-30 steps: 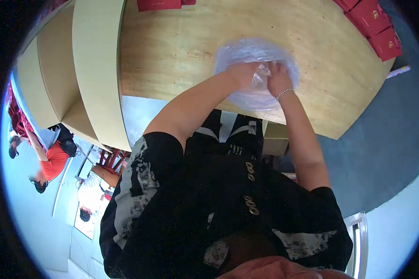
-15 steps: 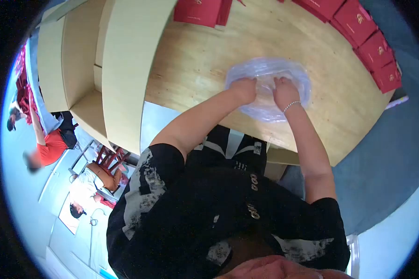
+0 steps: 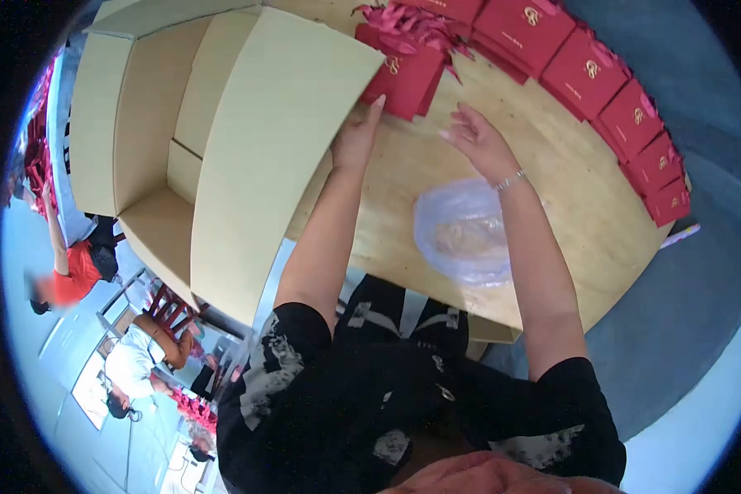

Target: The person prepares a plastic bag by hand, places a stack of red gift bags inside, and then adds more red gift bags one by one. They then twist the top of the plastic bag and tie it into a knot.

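Note:
My left hand [image 3: 356, 142] reaches up beside the cardboard flap, its visible fingers stretched out and the tips right at the lower edge of a stack of red paper gift bags [image 3: 405, 78]. Pink-red ribbons [image 3: 412, 26] lie heaped over the top of that stack. To its right my right hand [image 3: 479, 142] hovers over the wooden table [image 3: 379, 206], fingers apart and holding nothing. Below the right hand, a clear plastic bag [image 3: 461, 233] lies spread in a ring on the tabletop, touched by neither hand.
A large open cardboard box [image 3: 152, 123] stands at the left, its wide flap [image 3: 280, 107] leaning over the table edge. More red gift bags [image 3: 584, 70] line the far right edge in an arc. Two people, one in red [image 3: 76, 272] and one in white [image 3: 133, 366], are at the left.
Both hands have let go of the plastic bag and moved up the table, the left toward the red bags. The view has shifted, showing more of the red bags and ribbons.

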`<state>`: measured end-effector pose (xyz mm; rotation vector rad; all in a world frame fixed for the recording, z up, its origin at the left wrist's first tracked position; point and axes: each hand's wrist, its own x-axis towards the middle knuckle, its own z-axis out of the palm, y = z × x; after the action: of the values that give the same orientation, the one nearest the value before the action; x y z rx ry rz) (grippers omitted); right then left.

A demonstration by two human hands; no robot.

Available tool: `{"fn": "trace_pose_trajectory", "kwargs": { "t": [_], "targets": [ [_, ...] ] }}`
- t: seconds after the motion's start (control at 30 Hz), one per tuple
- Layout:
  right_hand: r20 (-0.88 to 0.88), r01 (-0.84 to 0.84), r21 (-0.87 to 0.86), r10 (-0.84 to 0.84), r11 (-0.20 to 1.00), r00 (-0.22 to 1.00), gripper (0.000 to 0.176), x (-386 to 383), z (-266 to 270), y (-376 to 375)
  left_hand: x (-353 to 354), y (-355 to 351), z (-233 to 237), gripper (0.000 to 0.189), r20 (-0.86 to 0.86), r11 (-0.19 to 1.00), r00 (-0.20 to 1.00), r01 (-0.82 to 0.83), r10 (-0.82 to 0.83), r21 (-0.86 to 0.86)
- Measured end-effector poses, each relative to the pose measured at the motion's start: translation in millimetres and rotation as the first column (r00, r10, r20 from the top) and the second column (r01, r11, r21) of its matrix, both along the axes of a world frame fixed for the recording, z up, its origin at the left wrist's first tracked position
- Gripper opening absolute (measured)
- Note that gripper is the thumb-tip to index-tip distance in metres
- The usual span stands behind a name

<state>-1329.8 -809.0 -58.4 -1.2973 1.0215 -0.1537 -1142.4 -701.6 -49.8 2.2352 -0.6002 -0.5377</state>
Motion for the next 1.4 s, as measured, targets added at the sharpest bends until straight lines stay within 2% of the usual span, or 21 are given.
{"fn": "trace_pose_trajectory", "kwargs": {
  "t": [0.03,0.13,0.2,0.33,0.4,0.57,0.6,0.67,0.77,0.8,0.87,0.9,1.0,1.07,1.1,1.13,1.2,1.23,1.33,1.37,1.4],
  "targets": [
    [-0.004,-0.014,-0.012,0.014,1.000,1.000,0.064,21.4,-5.6,-12.5,13.6,-10.9,8.7,0.078,-0.074,0.999,0.996,0.047,-0.048,-0.015],
    [-0.082,-0.006,-0.055,0.001,0.998,0.997,0.090,57.0,-42.8,-32.5,37.6,-25.5,-30.0,0.076,-0.083,0.990,0.988,0.121,-0.127,-0.077],
    [0.123,0.032,-0.146,-0.014,0.989,0.992,0.092,74.3,-53.4,-47.4,55.5,-34.4,-55.5,0.075,-0.112,0.981,0.977,0.174,-0.184,-0.089],
    [0.229,0.184,0.060,-0.193,0.981,0.954,0.083,99.4,-53.5,-60.7,79.8,-46.9,-88.1,0.073,-0.210,0.955,0.932,0.282,-0.294,-0.090],
    [0.201,0.188,-0.027,-0.179,0.982,0.963,0.080,102.0,-64.0,-63.3,85.3,-51.4,-100.3,0.072,-0.239,0.946,0.916,0.306,-0.323,-0.107],
    [0.140,-0.027,0.263,-0.011,0.964,0.990,0.069,93.2,-58.0,-73.7,85.9,-55.4,-111.8,0.076,-0.195,0.906,0.892,0.367,-0.407,-0.211],
    [0.141,-0.026,0.268,-0.013,0.963,0.990,0.069,88.9,-58.0,-69.0,82.4,-50.5,-107.0,0.078,-0.312,0.905,0.856,0.347,-0.413,-0.246],
    [0.248,0.031,0.115,-0.059,0.993,0.967,0.071,78.3,-62.7,-56.2,75.4,-39.9,-101.4,0.083,-0.533,0.918,0.749,0.297,-0.394,-0.262],
    [-0.017,-0.076,-0.246,0.074,0.966,0.997,0.075,47.8,-35.2,-36.7,44.9,-23.1,-72.7,0.079,-0.362,0.871,0.807,0.349,-0.467,-0.346],
    [0.032,-0.030,-0.257,0.040,0.966,0.999,0.077,34.9,-21.7,-27.5,32.9,-17.0,-65.0,0.082,-0.359,0.873,0.812,0.338,-0.460,-0.352],
    [-0.099,-0.219,-0.600,0.200,0.770,0.975,0.071,14.7,11.1,-20.0,4.2,-8.3,-41.9,0.093,-0.492,0.885,0.757,0.247,-0.430,-0.395],
    [0.049,-0.071,-0.321,0.091,0.944,0.995,0.070,-13.8,-1.5,-2.6,-6.4,-7.5,-27.9,0.085,-0.253,0.772,0.813,0.329,-0.524,-0.543],
    [-0.165,-0.354,-0.230,0.322,0.907,0.932,0.066,-58.6,-13.1,4.1,-32.1,-13.2,-35.3,0.072,-0.490,0.682,0.590,0.148,-0.642,-0.716],
    [-0.433,-0.660,-0.482,0.498,0.576,0.751,0.060,-74.0,-23.6,1.1,-48.6,-17.5,-49.3,0.067,-0.592,0.706,0.522,0.031,-0.615,-0.707],
    [-0.168,-0.458,-0.252,0.427,0.853,0.888,0.057,-76.4,-32.3,-2.6,-50.8,-14.3,-65.8,0.063,-0.557,0.726,0.568,0.106,-0.605,-0.680],
    [0.057,-0.233,0.075,0.229,0.970,0.972,0.053,-78.9,-40.6,-5.2,-52.8,-11.3,-81.8,0.060,-0.518,0.743,0.612,0.179,-0.597,-0.645],
    [0.058,-0.322,-0.040,0.324,0.946,0.944,0.043,-83.7,-35.6,0.3,-55.0,-10.5,-93.7,0.055,-0.353,0.717,0.687,0.354,-0.635,-0.600],
    [-0.232,-0.598,-0.448,0.559,0.665,0.796,0.037,-85.1,-30.2,-1.2,-56.3,-10.2,-96.0,0.054,-0.220,0.677,0.713,0.452,-0.666,-0.581],
    [-0.153,-0.438,-0.521,0.425,0.732,0.892,0.033,-78.9,-30.7,5.7,-54.0,-9.9,-81.8,0.052,0.212,0.595,0.682,0.721,-0.700,-0.356],
    [-0.091,-0.372,-0.503,0.380,0.780,0.920,0.036,-78.8,-36.1,6.3,-56.8,0.0,-102.8,0.051,-0.089,0.670,0.733,0.558,-0.675,-0.490],
    [-0.030,-0.304,-0.481,0.332,0.822,0.943,0.040,-78.7,-41.5,6.7,-56.6,-0.9,-109.8,0.052,-0.013,0.645,0.723,0.608,-0.691,-0.462]
  ]
}}
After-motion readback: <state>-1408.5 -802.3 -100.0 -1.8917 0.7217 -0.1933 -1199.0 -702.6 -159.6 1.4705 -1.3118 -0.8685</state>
